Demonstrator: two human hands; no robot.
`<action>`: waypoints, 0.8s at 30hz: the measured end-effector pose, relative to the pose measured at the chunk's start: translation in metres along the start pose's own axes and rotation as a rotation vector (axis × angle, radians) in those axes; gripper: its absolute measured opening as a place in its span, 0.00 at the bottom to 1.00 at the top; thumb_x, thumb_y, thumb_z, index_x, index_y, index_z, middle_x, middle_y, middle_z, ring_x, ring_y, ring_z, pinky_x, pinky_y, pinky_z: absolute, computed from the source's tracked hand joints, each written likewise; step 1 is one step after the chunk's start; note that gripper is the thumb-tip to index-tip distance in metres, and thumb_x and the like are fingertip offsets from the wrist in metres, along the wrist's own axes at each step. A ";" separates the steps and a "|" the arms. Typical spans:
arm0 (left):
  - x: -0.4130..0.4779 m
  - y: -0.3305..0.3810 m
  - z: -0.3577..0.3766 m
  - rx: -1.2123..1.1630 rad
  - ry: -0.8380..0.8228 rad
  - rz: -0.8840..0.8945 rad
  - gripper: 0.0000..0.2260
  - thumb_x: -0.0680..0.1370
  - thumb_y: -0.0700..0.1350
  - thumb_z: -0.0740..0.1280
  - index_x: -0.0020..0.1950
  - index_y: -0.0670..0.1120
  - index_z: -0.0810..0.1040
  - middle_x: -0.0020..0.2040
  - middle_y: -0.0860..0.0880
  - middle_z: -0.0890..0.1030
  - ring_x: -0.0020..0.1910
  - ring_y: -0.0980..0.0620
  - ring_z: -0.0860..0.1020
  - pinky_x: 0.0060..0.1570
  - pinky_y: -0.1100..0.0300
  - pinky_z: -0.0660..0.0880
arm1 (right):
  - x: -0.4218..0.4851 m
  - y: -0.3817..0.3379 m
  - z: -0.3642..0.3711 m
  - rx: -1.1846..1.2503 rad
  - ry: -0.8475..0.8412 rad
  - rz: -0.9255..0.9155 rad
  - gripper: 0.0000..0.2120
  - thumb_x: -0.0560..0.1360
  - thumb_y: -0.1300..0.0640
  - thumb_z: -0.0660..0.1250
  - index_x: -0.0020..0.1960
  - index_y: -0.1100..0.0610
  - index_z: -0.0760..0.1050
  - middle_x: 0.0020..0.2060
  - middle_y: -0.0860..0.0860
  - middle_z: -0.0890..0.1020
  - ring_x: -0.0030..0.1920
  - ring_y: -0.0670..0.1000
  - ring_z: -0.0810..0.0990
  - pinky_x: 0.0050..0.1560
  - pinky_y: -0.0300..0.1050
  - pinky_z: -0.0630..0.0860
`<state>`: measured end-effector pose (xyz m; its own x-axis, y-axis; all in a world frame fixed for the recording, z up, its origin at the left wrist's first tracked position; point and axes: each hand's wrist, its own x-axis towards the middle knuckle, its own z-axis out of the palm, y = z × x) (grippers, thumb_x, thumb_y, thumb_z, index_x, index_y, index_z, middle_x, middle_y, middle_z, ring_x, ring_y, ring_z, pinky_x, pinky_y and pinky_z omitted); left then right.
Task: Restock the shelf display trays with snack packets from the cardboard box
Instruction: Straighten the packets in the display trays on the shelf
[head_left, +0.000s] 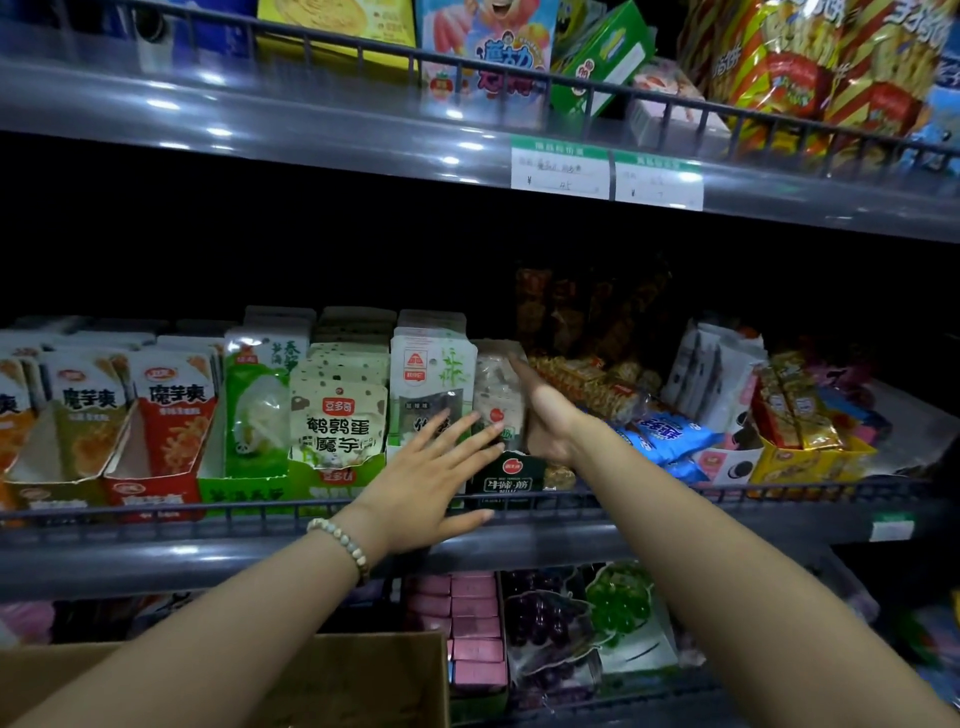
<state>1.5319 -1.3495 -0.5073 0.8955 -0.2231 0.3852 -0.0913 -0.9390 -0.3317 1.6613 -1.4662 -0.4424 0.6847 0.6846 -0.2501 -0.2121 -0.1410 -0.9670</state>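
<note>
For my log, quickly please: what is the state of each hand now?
Left hand: open, fingers straight and spread, holding nothing.
Right hand: open, straight fingers laid against the pale packet.

Red tray (150, 493), green tray (244, 488)

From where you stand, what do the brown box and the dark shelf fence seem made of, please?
Brown open-topped box: matte cardboard, judging by its dull tan face and raw edge. Dark barred shelf fence: probably painted metal wire, thin rigid bars.
</note>
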 end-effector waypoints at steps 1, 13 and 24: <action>0.001 0.000 -0.001 -0.003 -0.001 -0.005 0.32 0.78 0.67 0.48 0.75 0.49 0.61 0.76 0.50 0.58 0.76 0.48 0.54 0.72 0.50 0.42 | -0.002 -0.002 -0.005 -0.007 -0.032 0.015 0.29 0.77 0.36 0.54 0.66 0.56 0.73 0.61 0.56 0.78 0.62 0.54 0.76 0.69 0.54 0.66; 0.010 0.007 -0.003 0.013 -0.011 -0.033 0.32 0.75 0.67 0.53 0.69 0.47 0.72 0.70 0.46 0.71 0.71 0.46 0.66 0.71 0.49 0.48 | -0.002 -0.005 0.005 -0.271 0.015 0.059 0.13 0.80 0.62 0.58 0.62 0.65 0.73 0.53 0.58 0.80 0.52 0.53 0.80 0.52 0.45 0.77; -0.014 -0.010 0.008 0.066 0.017 -0.006 0.33 0.77 0.65 0.53 0.77 0.49 0.58 0.75 0.48 0.62 0.75 0.47 0.56 0.71 0.51 0.50 | -0.006 -0.011 -0.005 -0.892 0.074 0.033 0.29 0.74 0.45 0.67 0.69 0.60 0.68 0.64 0.55 0.74 0.64 0.55 0.73 0.65 0.47 0.70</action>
<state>1.5234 -1.3352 -0.5166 0.8885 -0.2223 0.4015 -0.0566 -0.9213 -0.3848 1.6633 -1.4725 -0.4306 0.7379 0.6265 -0.2510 0.3669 -0.6845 -0.6300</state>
